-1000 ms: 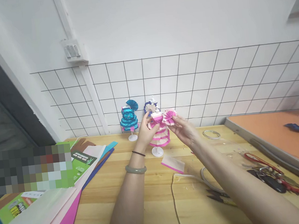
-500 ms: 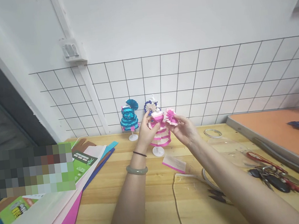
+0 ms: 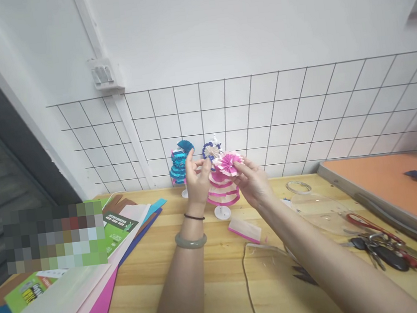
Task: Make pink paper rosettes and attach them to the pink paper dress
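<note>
My right hand (image 3: 252, 180) pinches a pleated pink-and-white paper rosette (image 3: 229, 163), held in front of the top of a small dress form. That form wears a tiered pink and white paper dress (image 3: 223, 191) and stands on a round white base (image 3: 222, 212). Fingers apart and with nothing in them, my left hand (image 3: 198, 180) is raised just left of the rosette. Behind it, partly covered, is a form in a teal ruffled paper dress (image 3: 177, 167) with a fan. Another form with a dark blue and cream fan piece (image 3: 211, 150) stands behind the pink one.
A pink-edged paper strip (image 3: 244, 230) lies before the base. Stacked coloured papers (image 3: 104, 269) cover the table's left. To the right are a clear sheet (image 3: 322, 211), a tape roll (image 3: 298, 187), keys (image 3: 391, 256) and an orange-topped board (image 3: 384, 181).
The rosette has moved left, from beside the pink dress's bodice to in front of it. My left hand has come off the dress and shifted left, its fingers apart.
</note>
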